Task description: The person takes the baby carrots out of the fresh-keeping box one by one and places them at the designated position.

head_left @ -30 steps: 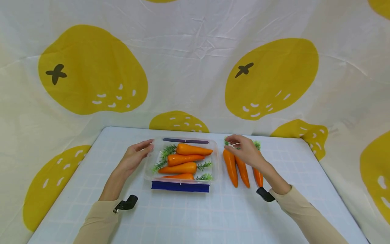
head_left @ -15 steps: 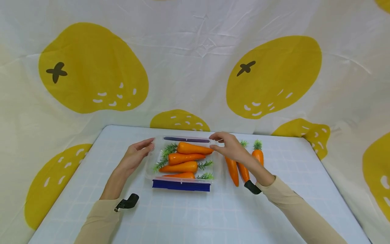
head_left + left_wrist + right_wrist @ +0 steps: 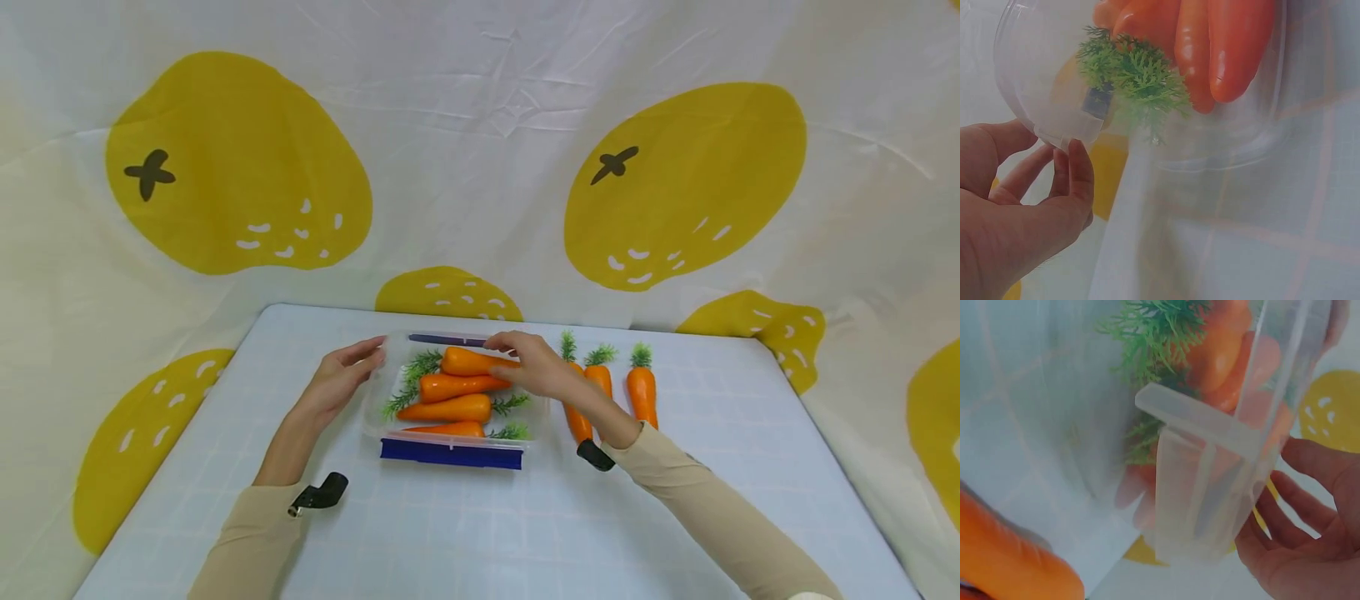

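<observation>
A clear plastic container (image 3: pixel 372 425) with blue latches stands on the table, holding several carrots with green tops. My left hand (image 3: pixel 341 379) pinches its left rim near the far corner; in the left wrist view the thumb and fingers (image 3: pixel 1080 169) meet at the rim. Over the far right of the container, my right hand (image 3: pixel 536 364) has thumb and fingers apart around the narrow end of the farthest carrot (image 3: pixel 468 362). Whether they touch it I cannot tell. The right wrist view shows this hand (image 3: pixel 1310 519) by the clear wall, its fingertips partly hidden.
Three carrots lie right of the container: one (image 3: pixel 576 417) beneath my right forearm, a second beside it (image 3: pixel 598 379), and another farther right (image 3: pixel 642 396). A fruit-printed cloth (image 3: pixel 465 192) hangs behind the table (image 3: pixel 465 533).
My right hand has moved left, from above the tops of the loose carrots to over the container's far right part. The left hand stays at the left rim.
</observation>
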The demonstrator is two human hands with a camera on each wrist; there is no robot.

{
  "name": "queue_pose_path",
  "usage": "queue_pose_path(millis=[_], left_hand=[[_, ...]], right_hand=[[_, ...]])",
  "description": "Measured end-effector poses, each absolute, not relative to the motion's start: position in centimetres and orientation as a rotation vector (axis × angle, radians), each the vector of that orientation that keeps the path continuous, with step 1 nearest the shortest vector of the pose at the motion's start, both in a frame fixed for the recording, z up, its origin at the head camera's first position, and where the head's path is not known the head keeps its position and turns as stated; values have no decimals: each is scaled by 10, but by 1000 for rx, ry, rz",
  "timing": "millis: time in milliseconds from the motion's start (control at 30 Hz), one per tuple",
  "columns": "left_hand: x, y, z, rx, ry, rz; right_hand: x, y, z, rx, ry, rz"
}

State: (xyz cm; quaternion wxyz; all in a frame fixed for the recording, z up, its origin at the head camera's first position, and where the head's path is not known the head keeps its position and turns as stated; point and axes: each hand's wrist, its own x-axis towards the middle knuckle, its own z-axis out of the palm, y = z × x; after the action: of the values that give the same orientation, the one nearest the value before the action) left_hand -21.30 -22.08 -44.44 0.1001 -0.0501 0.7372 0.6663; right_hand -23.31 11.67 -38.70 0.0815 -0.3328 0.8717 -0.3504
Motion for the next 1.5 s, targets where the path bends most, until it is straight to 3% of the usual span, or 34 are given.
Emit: queue_pose_path(millis=[1067,1500], left_hand=[[-214,-214,-445,-175,2153,1996],[-212,-219,-447,-163,2171,1988]], right_hand=[[-239,96,-409,-1061,2713,-852],[-234,106,-396,-1132,2640,-971]])
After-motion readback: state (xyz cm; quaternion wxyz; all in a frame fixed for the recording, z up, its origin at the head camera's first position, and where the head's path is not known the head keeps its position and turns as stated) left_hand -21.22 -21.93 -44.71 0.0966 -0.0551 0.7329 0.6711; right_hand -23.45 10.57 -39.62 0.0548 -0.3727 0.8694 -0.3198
